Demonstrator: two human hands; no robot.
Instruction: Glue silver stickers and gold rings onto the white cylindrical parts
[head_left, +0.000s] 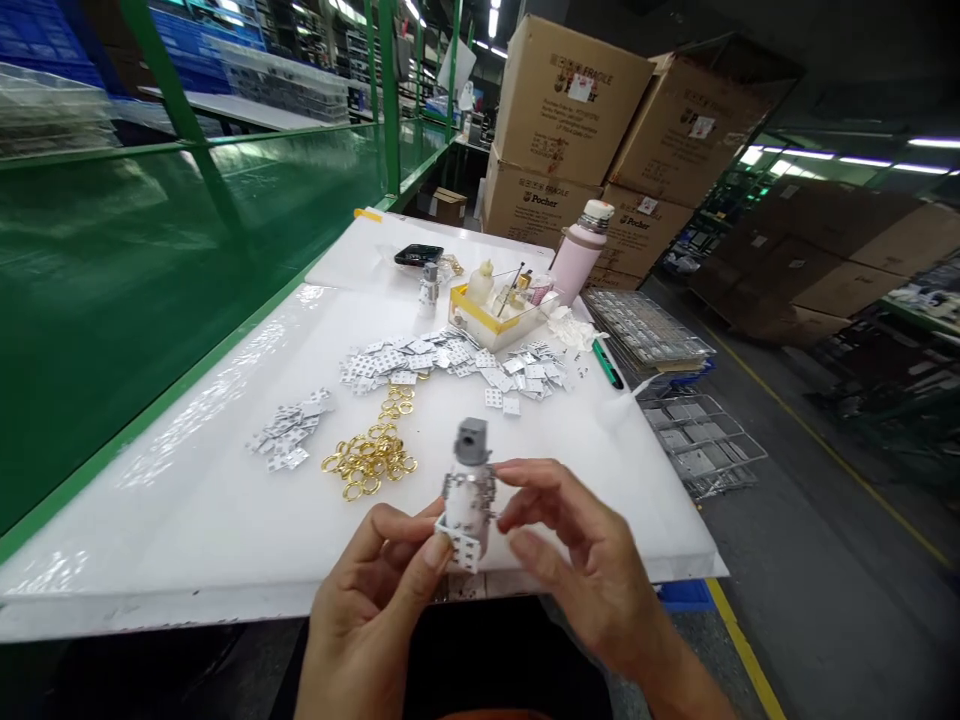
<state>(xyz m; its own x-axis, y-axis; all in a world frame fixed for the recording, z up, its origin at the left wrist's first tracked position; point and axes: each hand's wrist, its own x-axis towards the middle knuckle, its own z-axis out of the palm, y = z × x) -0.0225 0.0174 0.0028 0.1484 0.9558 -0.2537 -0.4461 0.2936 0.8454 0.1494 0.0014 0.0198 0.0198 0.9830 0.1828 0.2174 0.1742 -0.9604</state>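
At the near edge of the white table (187, 530), in the middle, we see a grey-topped bottle (470, 490), upright and dotted with small metal bits, between 2 bare hands. The left hand (375, 585) pinches 1 white holed piece (462, 548) between thumb and fingers, in front of the bottle's lower part. The right hand (589, 560) has thumb and index finger parted, its fingertips close to the bottle's right side; we cannot tell whether they touch it. Farther left, we find a heap of gold rings (367, 462) and a small pile of white plates (289, 432). Beyond them spreads a larger pile of white plates (409, 357). Farther still, we see a yellow-edged tray (487, 318) and, to its right, a pink flask (576, 262). A green pen (608, 366) lies near the right edge.
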